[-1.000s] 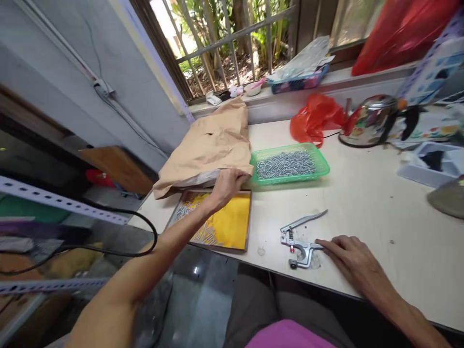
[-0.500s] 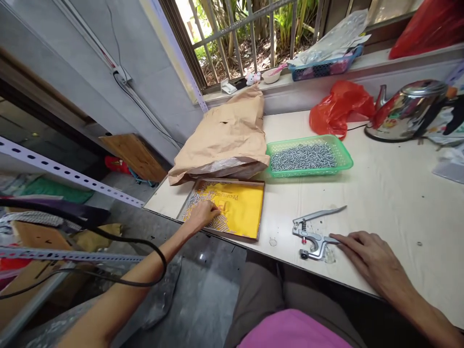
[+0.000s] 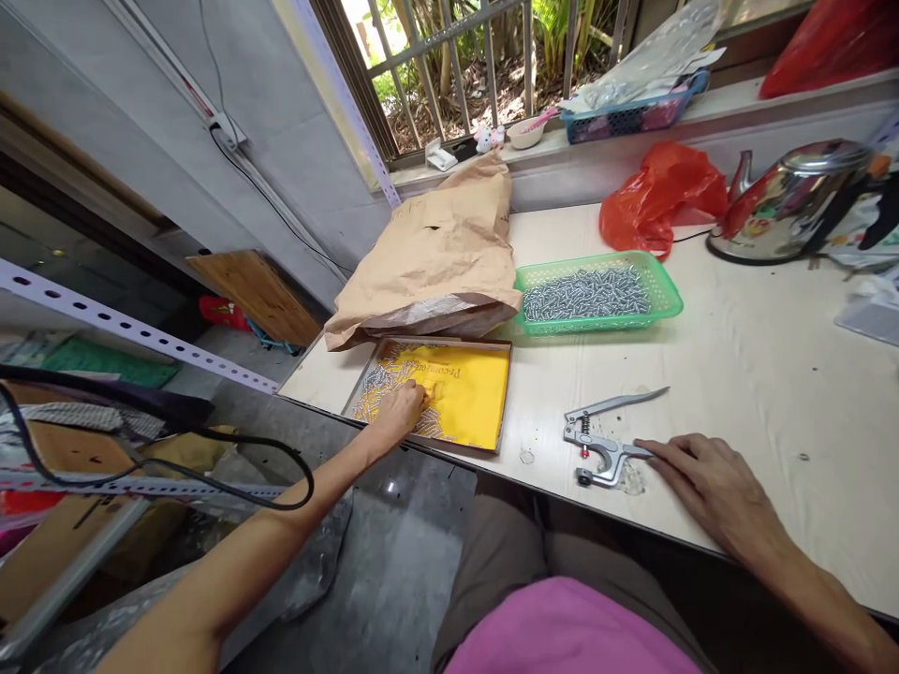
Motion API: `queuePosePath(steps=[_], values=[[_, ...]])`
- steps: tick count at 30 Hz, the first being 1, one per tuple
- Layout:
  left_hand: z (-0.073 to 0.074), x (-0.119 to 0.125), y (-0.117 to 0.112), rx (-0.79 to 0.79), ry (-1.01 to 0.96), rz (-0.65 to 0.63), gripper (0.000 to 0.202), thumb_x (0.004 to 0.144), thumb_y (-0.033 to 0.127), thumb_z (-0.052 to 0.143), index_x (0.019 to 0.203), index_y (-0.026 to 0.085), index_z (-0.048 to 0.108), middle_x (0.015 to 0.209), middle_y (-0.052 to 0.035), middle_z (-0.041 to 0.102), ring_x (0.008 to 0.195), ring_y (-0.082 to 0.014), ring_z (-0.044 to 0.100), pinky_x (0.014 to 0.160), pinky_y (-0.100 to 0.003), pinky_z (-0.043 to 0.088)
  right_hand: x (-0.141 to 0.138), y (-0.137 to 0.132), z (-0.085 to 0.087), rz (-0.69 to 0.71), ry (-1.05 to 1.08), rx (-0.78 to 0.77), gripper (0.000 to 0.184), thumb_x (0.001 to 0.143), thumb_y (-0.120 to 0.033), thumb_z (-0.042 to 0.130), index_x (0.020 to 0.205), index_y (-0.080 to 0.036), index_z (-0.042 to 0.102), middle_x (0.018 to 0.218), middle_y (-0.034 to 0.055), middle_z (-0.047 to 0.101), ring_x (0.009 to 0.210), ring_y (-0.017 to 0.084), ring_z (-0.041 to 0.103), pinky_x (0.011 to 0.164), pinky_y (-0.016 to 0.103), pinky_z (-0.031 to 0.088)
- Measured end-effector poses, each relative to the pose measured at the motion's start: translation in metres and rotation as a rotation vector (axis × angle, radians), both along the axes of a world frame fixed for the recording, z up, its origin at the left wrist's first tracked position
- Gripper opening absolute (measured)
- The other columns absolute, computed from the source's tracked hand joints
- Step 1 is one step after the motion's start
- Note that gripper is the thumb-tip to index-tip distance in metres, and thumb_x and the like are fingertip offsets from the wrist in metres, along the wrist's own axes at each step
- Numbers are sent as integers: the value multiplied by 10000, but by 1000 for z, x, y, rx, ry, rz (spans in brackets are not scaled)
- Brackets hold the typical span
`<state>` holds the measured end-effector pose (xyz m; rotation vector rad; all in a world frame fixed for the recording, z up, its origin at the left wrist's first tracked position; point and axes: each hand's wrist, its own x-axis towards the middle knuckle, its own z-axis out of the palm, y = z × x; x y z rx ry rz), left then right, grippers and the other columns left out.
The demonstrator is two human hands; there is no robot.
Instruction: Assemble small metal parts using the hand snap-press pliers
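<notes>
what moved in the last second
The left hand came off the brown paper bag and drew back into the yellow tray, now touching the metal pieces. The right hand stayed by the pliers; green basket unmoved.

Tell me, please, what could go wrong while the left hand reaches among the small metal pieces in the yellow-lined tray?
1. The tray sits right at the front edge of the table; a push from the left hand might tip it and spill the small metal pieces.
2. The pliers lie near that edge, only touched by the right hand; a nudge could knock them off.
</notes>
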<state>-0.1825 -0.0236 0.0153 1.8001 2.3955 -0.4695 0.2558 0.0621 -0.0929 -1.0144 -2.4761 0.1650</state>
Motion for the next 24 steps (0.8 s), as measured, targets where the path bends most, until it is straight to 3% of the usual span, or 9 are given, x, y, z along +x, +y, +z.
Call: queuePosePath(steps=[6,11,14,19,22,24], values=[[-7,-4,-4,-6,25,51,307,933,254,386,1000,116,652,1035,-148,601,861,-233,603,726,-340,445,2,1,-3,12,25,-8,412,980,-451,362,1153,-229,663,849,72,569,751,205,502,682,344,389],[-6,0,-3,2,111,-102,327,932,190,342,1040,124,643,1083,-182,564,1025,-290,542,701,-341,447,-2,1,4,7,16,9,374,977,-420,400,1144,-217,666,854,76,567,763,209,490,696,344,382],[-4,-1,-1,-20,92,-161,342,932,180,331,1124,148,612,1005,-162,594,937,-273,582,683,-334,441,-8,0,15,-7,-13,-11,334,980,-370,417,1127,-214,674,873,82,579,796,209,499,722,337,382],[-3,-21,5,93,109,-111,367,927,389,366,981,161,649,986,-128,602,759,-222,607,612,-293,414,-16,2,32,-53,-88,-53,275,972,-303,453,1085,-220,689,869,76,590,814,201,497,733,321,369],[1,-27,11,211,41,-102,331,879,387,422,920,161,660,936,-108,607,774,-210,599,633,-280,422,-17,3,39,-69,-145,-83,235,953,-265,497,1096,-237,681,866,62,586,819,199,488,722,314,354],[7,-16,15,271,-60,-3,286,837,369,464,876,161,656,840,-79,625,750,-197,595,637,-271,426,-17,4,41,-71,-168,-95,230,947,-246,509,1105,-243,675,868,58,584,820,198,483,716,311,345]])
